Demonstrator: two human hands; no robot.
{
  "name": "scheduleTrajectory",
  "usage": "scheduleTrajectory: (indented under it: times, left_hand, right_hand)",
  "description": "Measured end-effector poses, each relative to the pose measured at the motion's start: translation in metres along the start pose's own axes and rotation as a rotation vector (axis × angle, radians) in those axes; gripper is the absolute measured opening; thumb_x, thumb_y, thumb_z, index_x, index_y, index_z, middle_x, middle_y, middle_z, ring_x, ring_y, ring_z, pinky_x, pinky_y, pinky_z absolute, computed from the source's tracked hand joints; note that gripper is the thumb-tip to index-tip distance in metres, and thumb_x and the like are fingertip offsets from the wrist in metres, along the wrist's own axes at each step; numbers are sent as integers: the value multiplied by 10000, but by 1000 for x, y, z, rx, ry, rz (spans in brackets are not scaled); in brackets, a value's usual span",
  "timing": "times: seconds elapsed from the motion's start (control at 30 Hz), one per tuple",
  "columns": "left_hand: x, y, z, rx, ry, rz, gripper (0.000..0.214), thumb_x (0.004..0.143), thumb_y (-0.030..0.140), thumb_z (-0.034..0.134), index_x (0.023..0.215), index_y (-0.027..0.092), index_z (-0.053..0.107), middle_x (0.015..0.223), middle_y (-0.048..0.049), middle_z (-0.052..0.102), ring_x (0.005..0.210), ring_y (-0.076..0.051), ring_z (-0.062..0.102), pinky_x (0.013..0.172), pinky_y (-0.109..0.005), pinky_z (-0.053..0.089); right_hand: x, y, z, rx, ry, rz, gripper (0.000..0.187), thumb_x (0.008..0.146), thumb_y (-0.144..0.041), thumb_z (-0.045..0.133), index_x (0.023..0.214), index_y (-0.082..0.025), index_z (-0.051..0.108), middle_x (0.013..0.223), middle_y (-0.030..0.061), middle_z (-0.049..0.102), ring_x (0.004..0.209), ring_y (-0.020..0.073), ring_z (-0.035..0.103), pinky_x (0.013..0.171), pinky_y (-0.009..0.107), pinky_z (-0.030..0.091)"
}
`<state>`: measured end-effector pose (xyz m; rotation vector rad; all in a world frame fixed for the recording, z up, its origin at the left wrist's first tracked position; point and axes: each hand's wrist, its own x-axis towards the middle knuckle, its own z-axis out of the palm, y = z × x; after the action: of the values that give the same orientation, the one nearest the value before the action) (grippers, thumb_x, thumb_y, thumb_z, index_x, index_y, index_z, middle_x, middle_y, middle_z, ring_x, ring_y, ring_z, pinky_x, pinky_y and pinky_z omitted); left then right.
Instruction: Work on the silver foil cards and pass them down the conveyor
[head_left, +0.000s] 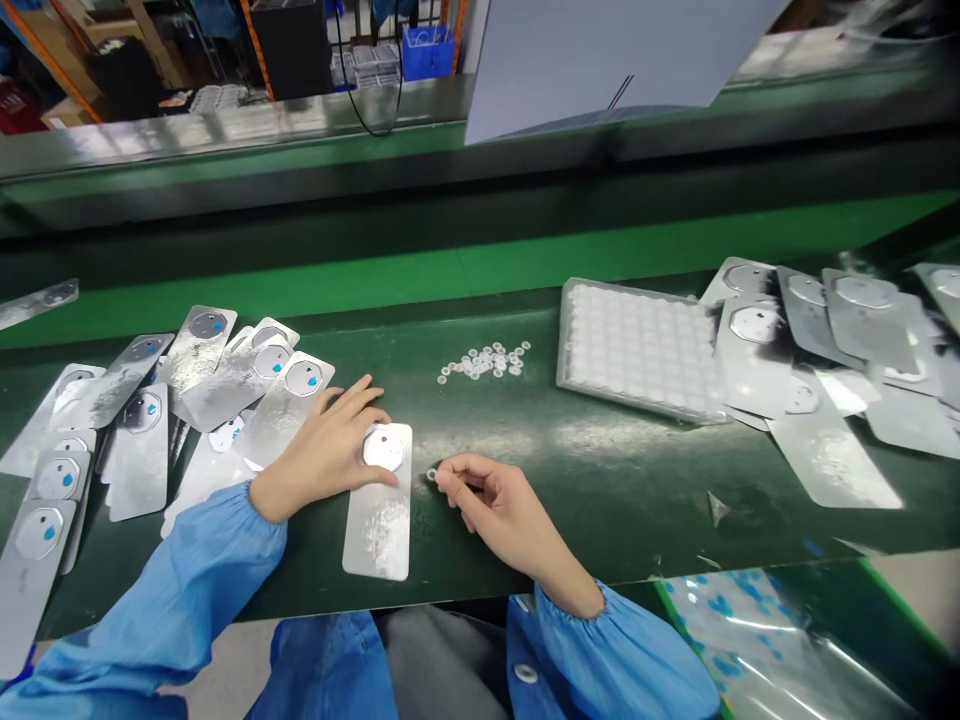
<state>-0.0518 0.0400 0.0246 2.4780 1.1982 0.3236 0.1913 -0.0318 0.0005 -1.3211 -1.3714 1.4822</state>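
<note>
A silver rectangular plate (pixel 384 530) with an octagonal outline and a round white area near its top lies flat on the dark green bench. My left hand (pixel 330 445) grips its upper left part, the thumb across the face and a finger at the top edge, the other fingers stretched out. Just right of the plate, my right hand (pixel 499 500) pinches a small white ring (pixel 432 474) between thumb and forefinger, close to the bench surface. Several similar white rings (pixel 487 360) lie scattered in a loose heap farther back.
On the left, silver plates with blue marks (pixel 142 435) overlap in a pile. A clear tray of white pieces (pixel 637 350) stands right of centre, against more silver plates (pixel 832 350). A clear plastic bag (pixel 765 640) is below the bench's front edge.
</note>
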Motion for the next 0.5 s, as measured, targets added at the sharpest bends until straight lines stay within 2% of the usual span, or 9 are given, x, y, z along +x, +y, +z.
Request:
scheduleTrajectory:
  times: [0.07, 0.13, 0.2, 0.27, 0.37, 0.5]
  left_hand:
    - [-4, 7, 5, -183, -21, -44, 603, 682, 561, 913, 1087, 223, 619, 1374, -131, 630, 1383, -415, 507, 1105, -541, 404]
    - [-11, 19, 13, -506, -22, -142, 534, 765, 479, 878, 1145, 248, 581, 1168, -69, 695, 1112, -316, 676, 916, -432, 532]
    - [-17, 31, 25, -882, -5, -233, 505, 841, 396, 827, 1238, 260, 546, 1062, -41, 698, 892, -226, 700, 749, -336, 561]
    - [-20, 40, 34, -1149, 15, -271, 504, 872, 336, 801, 1294, 246, 541, 1114, -64, 694, 898, -206, 697, 748, -308, 571]
    - [-21, 47, 41, -1218, -25, -281, 440, 904, 279, 761, 1304, 234, 583, 1223, -82, 676, 996, -211, 689, 818, -300, 570]
    - [-21, 48, 40, -1153, -69, -270, 394, 908, 274, 753, 1276, 275, 614, 1180, -38, 692, 935, -183, 682, 755, -263, 551]
  right_hand:
    - [-4, -4, 1, -40, -38, -12, 391, 953, -551, 637, 854, -178, 697, 753, 37, 636, 587, 123, 534, 484, 225, 445]
    - [-12, -9, 4, -80, -43, -35, 328, 977, -491, 623, 888, -189, 717, 970, 82, 694, 685, 142, 599, 528, 232, 494]
    - [-21, -15, 7, -137, 6, -68, 264, 993, -427, 616, 913, -203, 730, 1134, 100, 678, 765, 156, 641, 575, 240, 537]
    - [-29, -21, 10, -218, 83, -92, 222, 998, -381, 615, 926, -210, 738, 1166, 109, 659, 820, 173, 668, 595, 243, 563]
    - [-31, -25, 12, -336, 183, -96, 182, 989, -338, 629, 941, -213, 752, 1211, 129, 629, 981, 227, 694, 609, 246, 593]
    - [-27, -25, 12, -386, 220, -97, 145, 967, -307, 657, 924, -218, 764, 1203, 129, 624, 1092, 250, 687, 627, 233, 619]
